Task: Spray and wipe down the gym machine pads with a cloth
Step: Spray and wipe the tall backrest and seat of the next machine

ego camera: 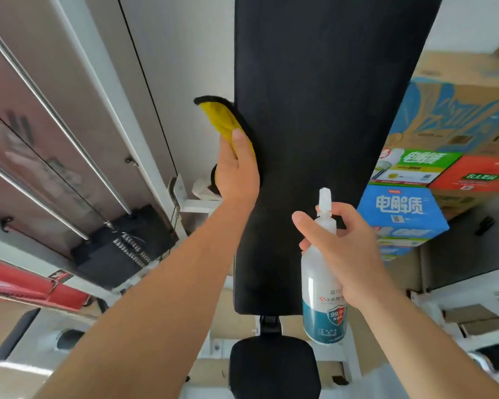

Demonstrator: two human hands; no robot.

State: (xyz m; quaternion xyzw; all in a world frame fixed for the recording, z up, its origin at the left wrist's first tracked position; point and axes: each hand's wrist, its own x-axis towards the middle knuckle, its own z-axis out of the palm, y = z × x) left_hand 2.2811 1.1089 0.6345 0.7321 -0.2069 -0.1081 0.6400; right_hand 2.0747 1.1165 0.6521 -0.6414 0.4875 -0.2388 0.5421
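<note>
"99.9" on spray bottle (319, 283) label

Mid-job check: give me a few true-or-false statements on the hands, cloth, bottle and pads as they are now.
1. The left hand holds a yellow cloth at the back pad's left edge. True.
2. The right hand is empty. False: it grips the bottle.
3. The bottle's nozzle is red. False: it is white.
4. A smaller seat pad sits below the back pad. True.
5. The boxes are stacked left of the back pad. False: they are on its right.
</note>
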